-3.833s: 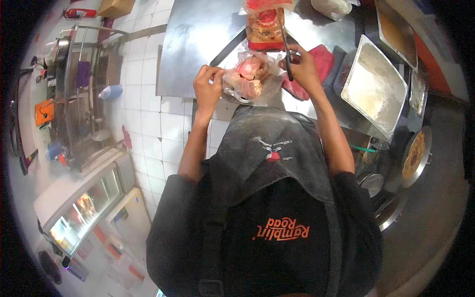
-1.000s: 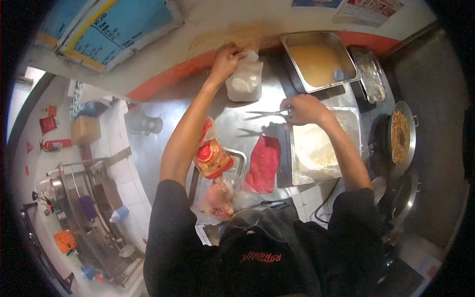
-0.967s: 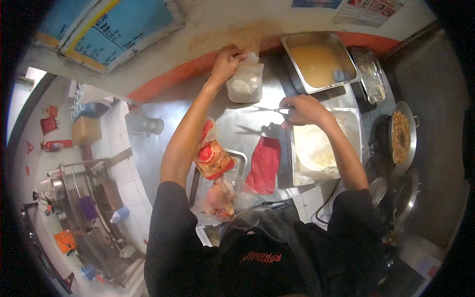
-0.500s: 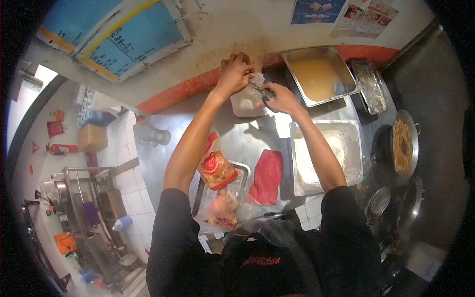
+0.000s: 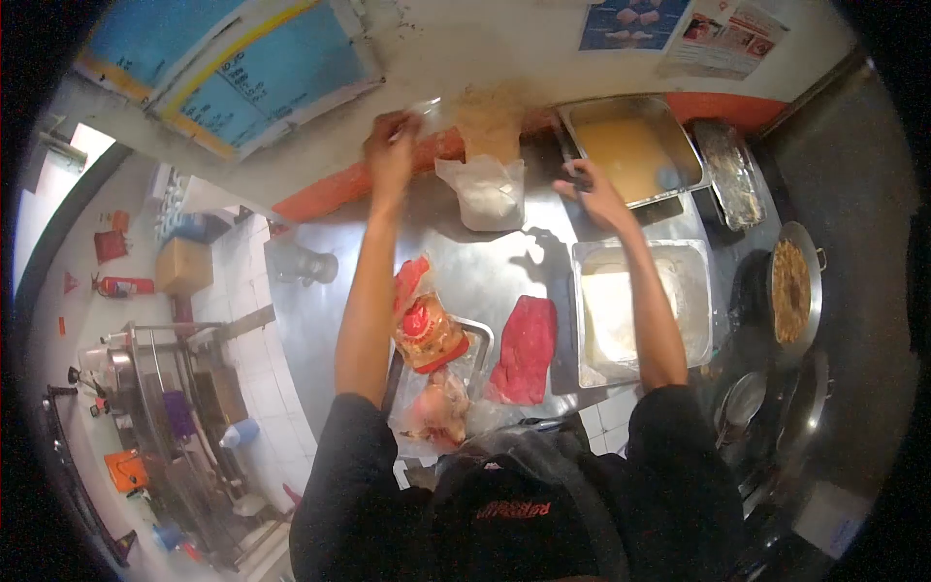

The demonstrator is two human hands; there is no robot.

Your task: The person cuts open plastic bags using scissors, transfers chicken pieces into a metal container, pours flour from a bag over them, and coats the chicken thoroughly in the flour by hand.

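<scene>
A clear plastic bag of white powder (image 5: 492, 199) stands on the steel table near the wall, its mouth spread open. My left hand (image 5: 390, 145), blurred by motion, is up and left of the bag; its fingers are closed on a small scrap of clear plastic (image 5: 428, 106). To the right of the bag, my right hand (image 5: 596, 194) holds scissors (image 5: 580, 179) by the dark handles, with the blades pointing toward the wall. Neither hand touches the bag.
Below my right hand lies a steel pan of white flour (image 5: 690, 335). A pan of yellowish liquid (image 5: 621, 145) stands at the back right. Nearer me are a red cloth (image 5: 524, 349) and a tray (image 5: 478, 339) with a red-labelled food bag (image 5: 427, 335). A clear jug (image 5: 303, 262) stands left.
My hands have moved apart: the left went left with the plastic scrap, the right went right with the scissors. The bag's top, gripped and cut before, now stands open.
</scene>
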